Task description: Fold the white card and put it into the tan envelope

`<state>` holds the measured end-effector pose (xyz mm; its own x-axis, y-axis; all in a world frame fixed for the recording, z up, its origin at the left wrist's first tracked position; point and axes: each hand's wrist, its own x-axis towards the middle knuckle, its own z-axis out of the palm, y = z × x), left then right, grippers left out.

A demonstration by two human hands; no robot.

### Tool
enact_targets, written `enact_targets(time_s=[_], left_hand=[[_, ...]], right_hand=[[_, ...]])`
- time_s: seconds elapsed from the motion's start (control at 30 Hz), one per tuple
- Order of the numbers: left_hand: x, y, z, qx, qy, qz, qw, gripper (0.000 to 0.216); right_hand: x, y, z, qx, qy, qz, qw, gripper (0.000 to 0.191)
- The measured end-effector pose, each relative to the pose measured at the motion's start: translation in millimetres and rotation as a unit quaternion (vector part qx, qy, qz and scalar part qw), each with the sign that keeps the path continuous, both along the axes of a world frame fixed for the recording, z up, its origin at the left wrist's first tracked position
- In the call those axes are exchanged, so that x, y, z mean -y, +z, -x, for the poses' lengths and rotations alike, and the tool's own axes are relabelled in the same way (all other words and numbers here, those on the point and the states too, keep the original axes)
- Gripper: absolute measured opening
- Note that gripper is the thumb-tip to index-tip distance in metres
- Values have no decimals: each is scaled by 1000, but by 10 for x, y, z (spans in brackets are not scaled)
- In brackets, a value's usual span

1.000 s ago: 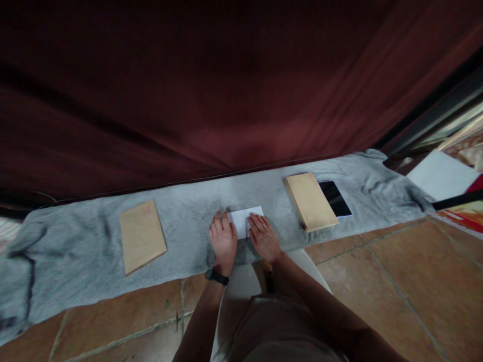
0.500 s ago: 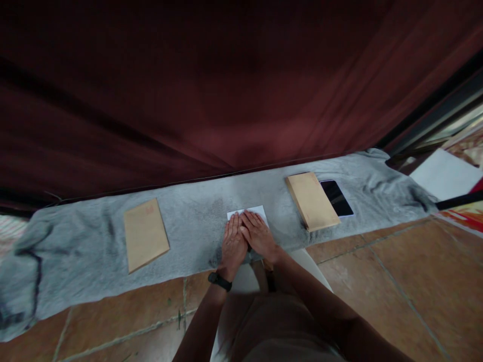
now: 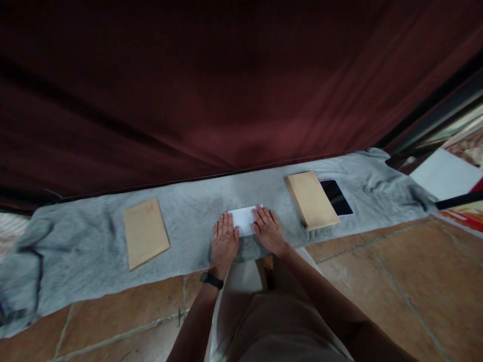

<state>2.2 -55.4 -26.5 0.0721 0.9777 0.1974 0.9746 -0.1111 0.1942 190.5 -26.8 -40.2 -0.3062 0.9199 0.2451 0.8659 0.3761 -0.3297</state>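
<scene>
A small white folded-looking piece of paper (image 3: 243, 220) lies flat on the grey cloth (image 3: 196, 211), between my two hands. My left hand (image 3: 225, 240) rests flat over its left end, fingers stretched out. On the right end lies my right hand (image 3: 268, 230), palm down with the fingers extended. Both hands touch the paper without gripping it, and their palms hide its ends. A dark band (image 3: 212, 279) is around my left wrist.
One brown envelope (image 3: 146, 232) lies to the left on the cloth. A stack of brown envelopes (image 3: 314, 200) sits to the right, beside a dark-screened phone (image 3: 337, 197). Behind the cloth hangs a dark red curtain (image 3: 241, 100); below is a tiled floor (image 3: 381, 281).
My hands have slid apart from the middle of the paper towards its two ends, uncovering its centre. The envelopes and phone have stayed in place.
</scene>
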Motion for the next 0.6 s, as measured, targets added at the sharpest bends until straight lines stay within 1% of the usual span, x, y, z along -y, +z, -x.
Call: enact_targets(time_s=[0.13, 0.27, 0.33, 0.43, 0.47, 0.6], left_hand=[[3, -3, 41, 2, -1, 2, 1000, 58], [-2, 3, 23, -5, 1, 1, 1000, 59], [-1, 24, 1, -7, 11, -3, 1000, 58], [15, 62, -62, -8, 24, -17, 1000, 57], [26, 70, -93, -7, 14, -19, 1000, 56], [92, 68, -261, 3, -63, -2, 998, 49]], right_hand=[[15, -24, -81, -7, -24, -3, 1000, 55], [35, -20, -159, -9, -57, -10, 998, 57], [32, 14, -176, -15, -76, -3, 997, 56], [-4, 112, -157, -28, -115, 29, 993, 47], [-25, 151, -141, -31, -128, 40, 991, 44], [-148, 265, -73, -39, -159, 91, 982, 33]])
